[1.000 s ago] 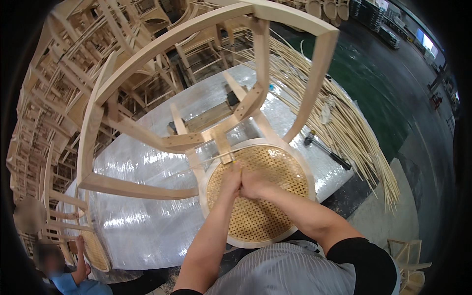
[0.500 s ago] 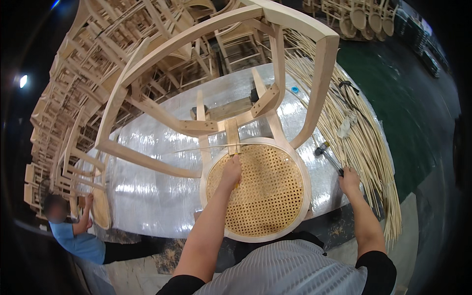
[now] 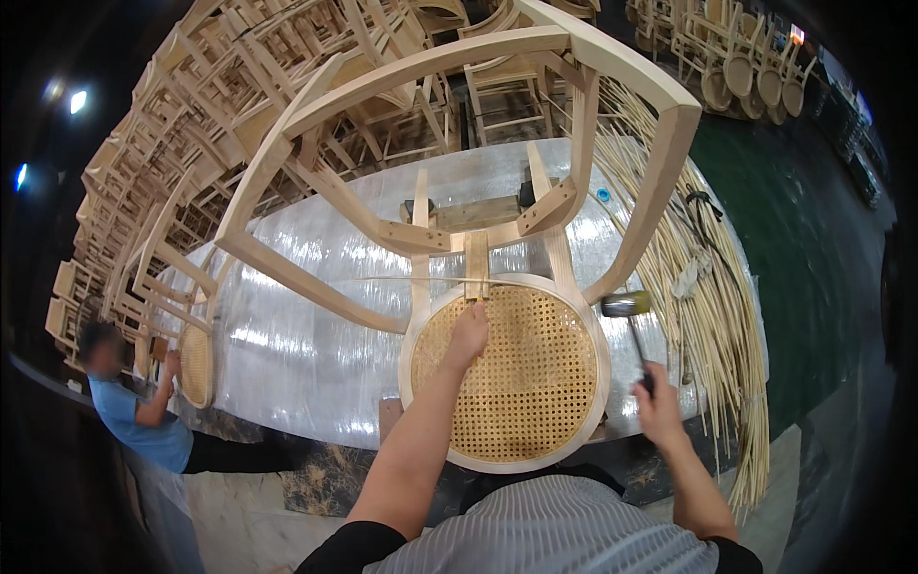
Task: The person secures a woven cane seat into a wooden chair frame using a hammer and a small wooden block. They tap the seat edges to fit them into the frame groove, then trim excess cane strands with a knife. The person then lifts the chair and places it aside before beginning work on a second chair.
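A pale wooden chair frame [image 3: 449, 86] lies upside down on a table wrapped in shiny plastic [image 3: 287, 325], its round woven cane seat [image 3: 521, 378] facing me. My left hand [image 3: 467, 335] presses on the far edge of the cane seat, near a thin cane strip [image 3: 421, 279] that runs along the rim. My right hand [image 3: 658, 402] grips the handle of a hammer [image 3: 628, 314], whose metal head hangs just right of the seat rim.
Bundles of long cane strips [image 3: 717, 287] lie along the table's right side. Stacks of unfinished wooden chairs [image 3: 191, 143] fill the back and left. Another person in a blue shirt [image 3: 134, 411] works on a cane seat at the lower left.
My right hand left the seat, reached to the right side of the table, and now holds the hammer raised near the seat rim. My left hand stayed on the cane.
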Available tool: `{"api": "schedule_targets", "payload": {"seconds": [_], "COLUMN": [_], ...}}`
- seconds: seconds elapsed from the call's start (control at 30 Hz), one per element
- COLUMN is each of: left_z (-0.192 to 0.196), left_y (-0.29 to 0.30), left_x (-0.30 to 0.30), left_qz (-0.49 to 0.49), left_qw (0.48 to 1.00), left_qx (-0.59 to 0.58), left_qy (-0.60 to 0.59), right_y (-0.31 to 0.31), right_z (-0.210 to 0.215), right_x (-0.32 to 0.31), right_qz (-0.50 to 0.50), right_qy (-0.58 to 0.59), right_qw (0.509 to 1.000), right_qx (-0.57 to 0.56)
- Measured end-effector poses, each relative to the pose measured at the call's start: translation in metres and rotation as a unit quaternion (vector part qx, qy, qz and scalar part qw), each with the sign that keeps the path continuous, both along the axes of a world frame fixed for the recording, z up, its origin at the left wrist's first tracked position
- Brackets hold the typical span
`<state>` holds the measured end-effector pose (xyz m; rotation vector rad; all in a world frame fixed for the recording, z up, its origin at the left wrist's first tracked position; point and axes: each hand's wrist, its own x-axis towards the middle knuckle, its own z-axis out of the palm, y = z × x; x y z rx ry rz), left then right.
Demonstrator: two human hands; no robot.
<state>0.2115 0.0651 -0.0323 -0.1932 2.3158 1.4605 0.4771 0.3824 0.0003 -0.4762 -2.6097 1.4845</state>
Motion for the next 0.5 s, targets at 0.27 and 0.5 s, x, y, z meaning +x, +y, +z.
{"api": "schedule_targets", "payload": {"seconds": [0.27, 0.5], "left_z": [0.012, 0.015], "left_y": [0.014, 0.020], "left_x": [-0.013, -0.013], "left_qz": [-0.016, -0.020], "left_qw": [0.999, 0.998], "left_qx": [-0.046, -0.050], "left_qy": [-0.022, -0.022], "right_y": [-0.082, -0.084], "right_z": [0.017, 0.012], "right_x": [-0.146, -0.178], "right_qz": [0.119, 0.149], "right_qy": [0.138, 0.132], "right_qw": [0.970, 0.954], "right_qx": [0.161, 0.223]}}
